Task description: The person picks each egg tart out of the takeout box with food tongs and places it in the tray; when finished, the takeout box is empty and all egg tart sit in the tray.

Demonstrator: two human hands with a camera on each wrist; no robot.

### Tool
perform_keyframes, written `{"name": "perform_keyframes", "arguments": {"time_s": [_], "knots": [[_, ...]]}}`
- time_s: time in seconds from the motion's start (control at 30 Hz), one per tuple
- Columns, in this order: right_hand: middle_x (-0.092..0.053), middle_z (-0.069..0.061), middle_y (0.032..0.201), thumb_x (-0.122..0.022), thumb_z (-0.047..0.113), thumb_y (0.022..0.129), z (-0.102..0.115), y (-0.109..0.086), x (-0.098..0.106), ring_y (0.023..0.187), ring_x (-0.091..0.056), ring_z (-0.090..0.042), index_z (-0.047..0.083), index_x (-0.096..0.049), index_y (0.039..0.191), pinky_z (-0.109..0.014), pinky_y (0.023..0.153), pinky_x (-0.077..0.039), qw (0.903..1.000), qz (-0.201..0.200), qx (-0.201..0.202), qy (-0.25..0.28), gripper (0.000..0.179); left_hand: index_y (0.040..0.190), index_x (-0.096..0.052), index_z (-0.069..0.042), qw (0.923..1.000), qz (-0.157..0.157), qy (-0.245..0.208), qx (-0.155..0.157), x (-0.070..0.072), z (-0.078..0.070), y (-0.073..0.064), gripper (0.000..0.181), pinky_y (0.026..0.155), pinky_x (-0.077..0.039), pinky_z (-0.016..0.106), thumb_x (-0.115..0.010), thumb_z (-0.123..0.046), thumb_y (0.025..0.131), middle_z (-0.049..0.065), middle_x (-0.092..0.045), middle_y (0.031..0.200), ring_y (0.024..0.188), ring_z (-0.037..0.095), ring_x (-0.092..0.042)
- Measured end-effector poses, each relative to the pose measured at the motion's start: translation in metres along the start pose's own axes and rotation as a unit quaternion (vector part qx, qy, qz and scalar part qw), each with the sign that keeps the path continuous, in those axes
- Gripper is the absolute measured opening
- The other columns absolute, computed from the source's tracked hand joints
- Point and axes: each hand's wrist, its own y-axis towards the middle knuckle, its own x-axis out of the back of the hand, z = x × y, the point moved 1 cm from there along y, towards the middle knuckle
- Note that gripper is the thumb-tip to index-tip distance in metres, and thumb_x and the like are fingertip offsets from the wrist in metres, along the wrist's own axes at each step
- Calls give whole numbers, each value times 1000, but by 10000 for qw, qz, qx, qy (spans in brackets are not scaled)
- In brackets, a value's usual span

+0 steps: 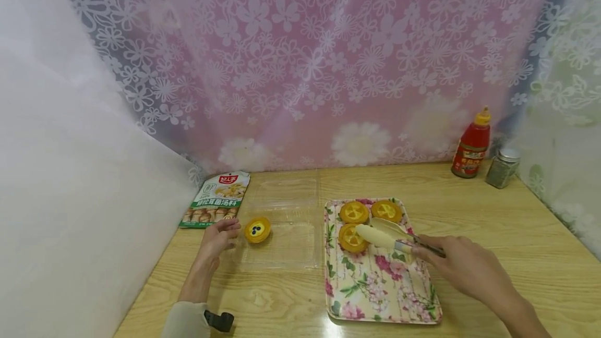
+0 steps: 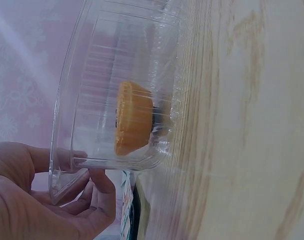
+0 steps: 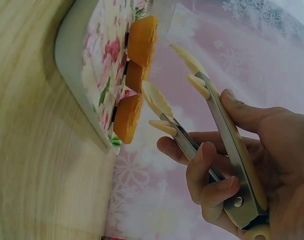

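Observation:
My left hand (image 1: 217,241) pinches the left edge of a clear plastic container (image 1: 293,244), thumb inside the wall and fingers outside, as the left wrist view shows. Inside sits an egg tart with dark berries on top (image 1: 257,230). My right hand (image 1: 469,267) grips a pair of tongs (image 3: 232,150) with cream tips and metal arms. The tips are spread apart over a floral tray (image 1: 357,314). Three egg tarts with a cross pattern stand at its far end: a back-left one (image 1: 353,212), a back-right one (image 1: 388,211) and a nearer one (image 1: 351,239) beside the tongs' tips.
A green and white food packet (image 1: 218,200) lies behind my left hand. At the back right of the wooden table (image 1: 272,301) stand a red sauce bottle with a yellow cap (image 1: 471,147) and a small spice jar (image 1: 503,168). A flowered curtain (image 1: 305,67) hangs behind.

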Motion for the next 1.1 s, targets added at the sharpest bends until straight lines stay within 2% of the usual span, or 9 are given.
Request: {"name": "perform_keyframes", "arguments": {"time_s": [0.27, 0.33, 0.4, 0.47, 0.63, 0.77, 0.87, 1.0, 1.1], "knots": [[-54, 3, 62, -53, 66, 100, 18, 1, 5, 53, -42, -12, 12, -59, 149, -32, 48, -33, 9995, -201, 249, -43, 74, 147, -51, 8, 10000, -34, -29, 12, 1, 1, 0, 43, 91, -55, 47, -52, 1, 104, 30, -56, 142, 124, 42, -56], [-66, -4, 74, -55, 65, 99, 24, 3, 5, 54, -45, -11, 10, -58, 150, -33, 49, -34, 9992, -241, 319, -5, 75, 147, -51, 8, 10000, -40, -35, 10, 1, 2, 0, 43, 90, -55, 46, -52, 1, 104, 30, -57, 141, 123, 42, -56], [-75, -14, 98, -58, 64, 98, 31, 4, 5, 59, -51, -11, 9, -56, 151, -33, 51, -37, 9988, -282, 399, 13, 76, 146, -51, 8, 10000, -42, -37, -4, 1, 2, 0, 43, 89, -56, 45, -52, 1, 104, 30, -57, 141, 123, 41, -57], [-72, -22, 122, -60, 65, 97, 38, 6, 4, 71, -65, -18, 8, -56, 150, -37, 54, -46, 9979, -381, 521, 5, 79, 146, -51, 8, 10000, -42, -42, -15, 1, 3, 0, 43, 89, -56, 45, -52, 1, 104, 30, -57, 141, 123, 41, -57], [-72, -21, 126, -63, 71, 91, 57, 11, -4, 81, -72, -25, 14, -57, 151, -37, 54, -50, 9958, -559, 715, 111, 84, 147, -51, 8, 10000, -21, -49, -25, 1, 3, -1, 43, 89, -55, 45, -52, 1, 104, 30, -57, 141, 123, 41, -57], [-68, -22, 134, -68, 69, 89, 73, 15, -14, 64, -64, -10, 12, -55, 152, -28, 46, -41, 9950, -606, 759, 212, 86, 147, -51, 8, 10000, -19, -41, -16, 0, 3, 0, 43, 91, -55, 47, -52, 1, 104, 29, -57, 141, 122, 40, -57], [-61, -24, 143, -70, 66, 88, 84, 18, -21, 53, -54, -7, 8, -56, 151, -25, 42, -35, 9940, -628, 858, 262, 87, 147, -51, 7, 10000, -22, -35, 1, 0, 2, 0, 43, 92, -54, 48, -52, 1, 104, 28, -58, 141, 122, 39, -57], [-62, -23, 142, -71, 66, 88, 98, 24, -28, 43, -36, -4, 8, -60, 147, -20, 40, -26, 9913, -756, 1059, 180, 84, 147, -52, 7, 10000, -13, -54, -1, 0, 2, 0, 43, 92, -55, 48, -52, 1, 104, 28, -57, 141, 123, 40, -57], [-63, -23, 140, -72, 64, 88, 109, 30, -33, 40, -31, -2, 9, -61, 147, -16, 40, -21, 9887, -851, 1230, 88, 81, 147, -51, 7, 10000, -7, -68, -19, 0, 2, 0, 42, 91, -55, 48, -52, 1, 105, 29, -57, 141, 123, 40, -57]]}}
